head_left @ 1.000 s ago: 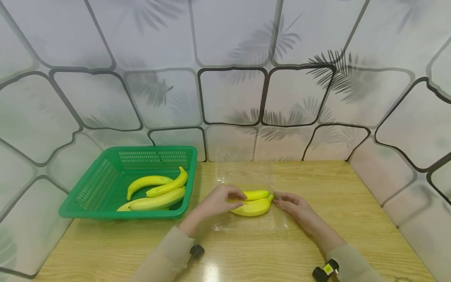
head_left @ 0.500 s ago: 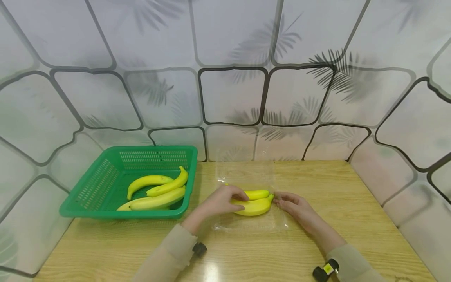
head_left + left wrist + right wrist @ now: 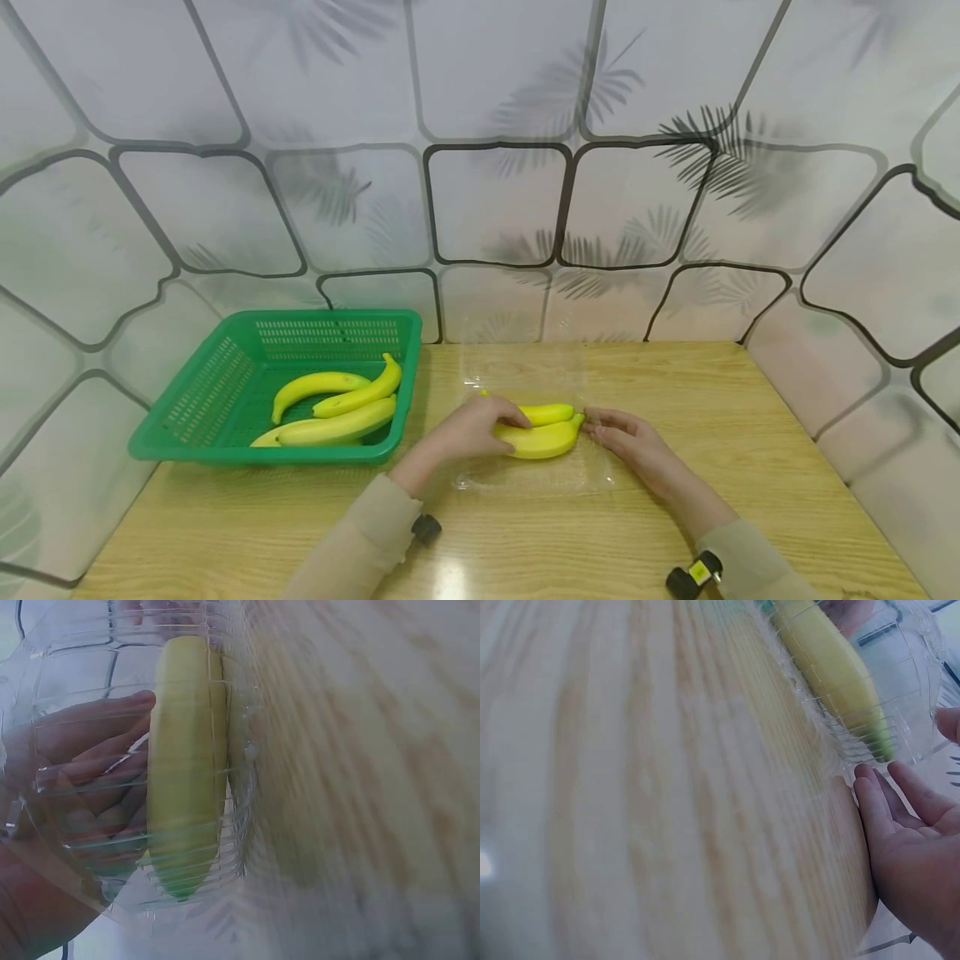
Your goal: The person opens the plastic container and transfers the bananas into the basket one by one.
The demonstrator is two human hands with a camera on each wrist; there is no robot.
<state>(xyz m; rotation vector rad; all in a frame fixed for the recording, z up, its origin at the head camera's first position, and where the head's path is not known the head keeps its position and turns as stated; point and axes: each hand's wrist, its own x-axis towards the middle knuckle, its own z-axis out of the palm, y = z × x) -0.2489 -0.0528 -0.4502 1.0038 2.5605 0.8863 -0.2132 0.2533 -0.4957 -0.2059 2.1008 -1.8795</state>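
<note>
Two yellow bananas lie side by side in a clear plastic clamshell box (image 3: 555, 477) on the table. My left hand (image 3: 480, 429) reaches over the box's left side and holds the left end of the front banana (image 3: 551, 442), thumb on its near side and fingers over its top. Behind it is the rear banana (image 3: 551, 413), partly covered by that hand. The left wrist view shows the left hand (image 3: 97, 757) through the clear wall, a fingertip at the banana (image 3: 184, 765). At the box's right edge, my right hand (image 3: 630, 442) rests its extended fingers (image 3: 874, 799) against the plastic.
A green plastic basket (image 3: 262, 455) with several bananas (image 3: 337, 427) stands to the left. The box's clear lid (image 3: 521, 362) stands raised at the back. A patterned wall covering (image 3: 495, 204) rises behind the wooden table (image 3: 570, 550).
My left hand has shifted slightly right along the front banana, and its thumb and fingers have closed onto it. The right hand has stayed in place.
</note>
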